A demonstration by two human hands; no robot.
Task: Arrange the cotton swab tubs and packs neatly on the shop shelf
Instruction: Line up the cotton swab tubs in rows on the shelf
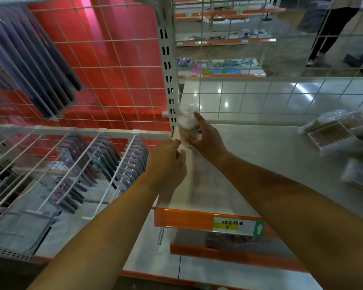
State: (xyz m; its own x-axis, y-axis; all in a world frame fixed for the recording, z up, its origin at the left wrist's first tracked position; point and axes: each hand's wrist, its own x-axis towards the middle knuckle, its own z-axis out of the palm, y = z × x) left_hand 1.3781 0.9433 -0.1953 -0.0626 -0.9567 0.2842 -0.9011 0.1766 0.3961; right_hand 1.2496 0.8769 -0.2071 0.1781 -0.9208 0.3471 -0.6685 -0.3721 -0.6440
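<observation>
A clear round tub of cotton swabs (187, 127) stands at the back left corner of the white shelf (249, 164), beside the upright post. My right hand (205, 137) grips the tub from the right, fingers curled round it. A second clear tub (190, 108) shows just behind it against the wire grid. My left hand (166, 162) hovers at the shelf's left edge, just left of the tub, fingers loosely curled and holding nothing. Flat packs of cotton swabs (331, 130) lie in a loose heap at the far right of the shelf.
A slotted white post (169, 70) and wire grid back (281, 95) bound the shelf. An orange price rail (187, 219) runs along its front edge. Hanging packaged goods (82, 164) fill the racks to the left. A person's legs (327, 32) stand in the aisle beyond.
</observation>
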